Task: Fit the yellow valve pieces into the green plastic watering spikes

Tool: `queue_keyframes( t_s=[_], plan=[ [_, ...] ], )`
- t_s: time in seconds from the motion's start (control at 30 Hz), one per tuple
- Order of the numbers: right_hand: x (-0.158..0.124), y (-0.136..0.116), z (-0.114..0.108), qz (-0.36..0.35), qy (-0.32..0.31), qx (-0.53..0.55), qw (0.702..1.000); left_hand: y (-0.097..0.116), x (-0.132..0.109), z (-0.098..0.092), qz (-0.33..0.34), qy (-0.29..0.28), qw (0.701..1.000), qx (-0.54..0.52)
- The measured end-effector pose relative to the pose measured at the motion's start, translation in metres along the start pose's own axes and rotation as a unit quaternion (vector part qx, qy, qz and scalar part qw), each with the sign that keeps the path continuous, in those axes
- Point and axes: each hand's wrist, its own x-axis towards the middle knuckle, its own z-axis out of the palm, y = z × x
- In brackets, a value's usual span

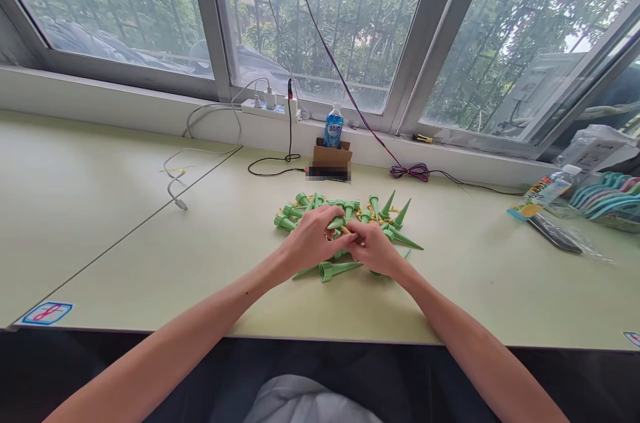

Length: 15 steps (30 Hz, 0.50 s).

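Several green plastic spikes with ribbed, cup-like ends lie in a loose pile on the pale table (pixel 200 289), with small yellowish pieces among them. My left hand (pixel 315 234) is closed around a green spike (pixel 337 223) above the pile. Close against it, my right hand (pixel 373 246) pinches a small yellowish piece (pixel 345 230) at the spike. One green spike (pixel 340 269) lies nearer the table's front edge, below my hands. Another green spike (pixel 406 238) points right, beside my right hand.
Behind the pile, a blue bottle (pixel 333 126) stands at a small cardboard box (pixel 332 155). Cables and a power strip (pixel 270 108) run along the window ledge. At right are a drink bottle (pixel 545 193), a phone (pixel 554 233) and a stack of coloured hoops (pixel 607 199).
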Motion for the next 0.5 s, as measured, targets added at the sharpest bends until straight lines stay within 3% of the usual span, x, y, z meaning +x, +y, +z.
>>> queue_keyframes(
  t_s=[0.5],
  plan=[
    [0.0007,0.0030,0.0014,0.003,0.000,-0.007,1.000,0.0052,-0.0009,-0.0033,-0.052,-0.065,0.997,0.010]
  ],
)
